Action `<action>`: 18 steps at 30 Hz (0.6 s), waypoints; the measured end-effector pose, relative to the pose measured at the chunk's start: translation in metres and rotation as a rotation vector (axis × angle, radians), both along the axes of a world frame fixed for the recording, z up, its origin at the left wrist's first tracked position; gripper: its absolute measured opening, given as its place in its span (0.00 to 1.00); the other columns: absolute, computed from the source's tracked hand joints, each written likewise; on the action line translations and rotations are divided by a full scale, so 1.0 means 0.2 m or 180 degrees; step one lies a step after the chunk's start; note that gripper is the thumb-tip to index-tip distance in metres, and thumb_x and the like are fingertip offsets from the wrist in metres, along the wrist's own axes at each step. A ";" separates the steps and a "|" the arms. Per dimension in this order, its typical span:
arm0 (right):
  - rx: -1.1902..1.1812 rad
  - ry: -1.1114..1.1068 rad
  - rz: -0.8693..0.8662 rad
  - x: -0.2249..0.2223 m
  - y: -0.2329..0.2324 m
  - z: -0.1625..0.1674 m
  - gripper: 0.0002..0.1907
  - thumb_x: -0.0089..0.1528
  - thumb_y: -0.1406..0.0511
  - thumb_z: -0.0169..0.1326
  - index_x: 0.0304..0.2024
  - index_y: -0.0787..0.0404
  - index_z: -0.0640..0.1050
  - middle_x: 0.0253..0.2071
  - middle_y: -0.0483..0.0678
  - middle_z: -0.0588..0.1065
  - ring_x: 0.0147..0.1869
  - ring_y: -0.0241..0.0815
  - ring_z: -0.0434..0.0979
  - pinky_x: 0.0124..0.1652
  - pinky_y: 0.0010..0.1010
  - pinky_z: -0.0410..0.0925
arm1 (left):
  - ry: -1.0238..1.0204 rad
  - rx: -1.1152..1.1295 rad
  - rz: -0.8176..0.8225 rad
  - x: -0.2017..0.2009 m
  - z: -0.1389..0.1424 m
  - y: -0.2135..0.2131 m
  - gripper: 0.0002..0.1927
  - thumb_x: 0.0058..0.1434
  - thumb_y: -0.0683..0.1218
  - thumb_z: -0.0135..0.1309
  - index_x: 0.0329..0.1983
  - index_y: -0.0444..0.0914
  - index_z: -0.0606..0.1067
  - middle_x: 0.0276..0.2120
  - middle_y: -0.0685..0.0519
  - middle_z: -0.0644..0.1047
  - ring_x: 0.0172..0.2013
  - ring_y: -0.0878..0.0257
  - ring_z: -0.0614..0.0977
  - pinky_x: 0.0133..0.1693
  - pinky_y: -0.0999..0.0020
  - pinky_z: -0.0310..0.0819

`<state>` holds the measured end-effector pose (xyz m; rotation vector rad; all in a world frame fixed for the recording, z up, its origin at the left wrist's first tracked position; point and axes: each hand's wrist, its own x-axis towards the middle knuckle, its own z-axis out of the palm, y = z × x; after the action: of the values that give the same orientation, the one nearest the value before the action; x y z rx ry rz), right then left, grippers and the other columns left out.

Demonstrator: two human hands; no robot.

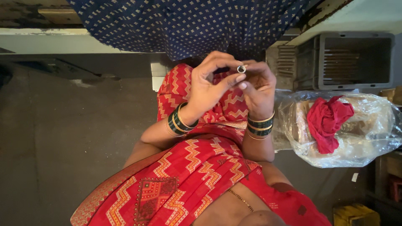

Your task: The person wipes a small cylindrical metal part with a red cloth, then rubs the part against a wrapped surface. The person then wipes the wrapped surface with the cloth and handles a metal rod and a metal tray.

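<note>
My left hand [208, 88] and my right hand [258, 90] are raised together over my lap, fingertips meeting. Between them sits a small round metal part [241, 68] with a dark centre, pinched by fingers of both hands. A thin dark rod [222, 70] runs from it under my left fingers. Both wrists carry green and gold bangles [181, 121]. My red zigzag-patterned garment [197, 167] fills the lower middle of the view.
Blue dotted fabric [188, 25] hangs just beyond my hands. A grey plastic crate [356, 58] stands at the upper right. Below it lies a clear plastic bag [368, 138] with a red cloth [328, 121]. Dark floor [71, 138] spreads left; a yellow object [354, 214] is bottom right.
</note>
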<state>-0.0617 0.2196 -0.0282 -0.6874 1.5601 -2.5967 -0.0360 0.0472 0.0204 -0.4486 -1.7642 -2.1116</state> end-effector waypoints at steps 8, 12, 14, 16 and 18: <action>-0.0034 0.0185 -0.0211 -0.06 0.06 -0.02 0.11 0.64 0.74 0.63 0.48 0.66 0.78 0.46 0.53 0.76 0.47 0.38 0.78 0.48 0.26 0.72 | 0.0662 -0.0635 0.0722 0.00 0.07 0.10 0.14 0.58 0.39 0.69 0.45 0.38 0.80 0.42 0.53 0.78 0.45 0.60 0.77 0.49 0.68 0.73; -0.0193 0.0127 -0.0071 -0.05 0.08 -0.02 0.11 0.63 0.70 0.63 0.46 0.67 0.78 0.46 0.54 0.75 0.47 0.44 0.81 0.46 0.33 0.77 | 0.0851 -0.0706 0.0755 0.00 0.08 0.11 0.14 0.57 0.38 0.69 0.45 0.38 0.79 0.42 0.53 0.77 0.45 0.58 0.78 0.49 0.66 0.72; -0.0142 0.0226 -0.0148 -0.04 0.07 -0.01 0.11 0.63 0.70 0.63 0.46 0.68 0.78 0.47 0.55 0.76 0.48 0.44 0.80 0.47 0.33 0.75 | 0.0880 -0.0717 0.0761 0.01 0.08 0.11 0.14 0.56 0.38 0.70 0.44 0.38 0.79 0.41 0.53 0.77 0.46 0.58 0.78 0.48 0.66 0.72; -0.0030 0.0398 -0.0247 -0.04 0.07 0.00 0.12 0.63 0.69 0.63 0.47 0.68 0.78 0.47 0.57 0.76 0.50 0.44 0.78 0.51 0.32 0.72 | 0.1030 -0.0794 0.0840 0.01 0.09 0.11 0.15 0.56 0.39 0.70 0.44 0.38 0.79 0.41 0.53 0.77 0.46 0.57 0.78 0.48 0.64 0.71; -0.0103 0.0380 -0.0183 -0.05 0.07 0.00 0.11 0.64 0.69 0.63 0.47 0.67 0.78 0.49 0.56 0.76 0.51 0.46 0.79 0.54 0.35 0.73 | 0.1171 -0.0865 0.0915 0.01 0.09 0.13 0.15 0.55 0.39 0.70 0.44 0.38 0.78 0.41 0.53 0.77 0.46 0.56 0.78 0.49 0.62 0.71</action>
<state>-0.0718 0.2332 -0.0277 -0.8268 1.5956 -2.6736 -0.0340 0.0726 0.0384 -0.5737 -1.7751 -1.4931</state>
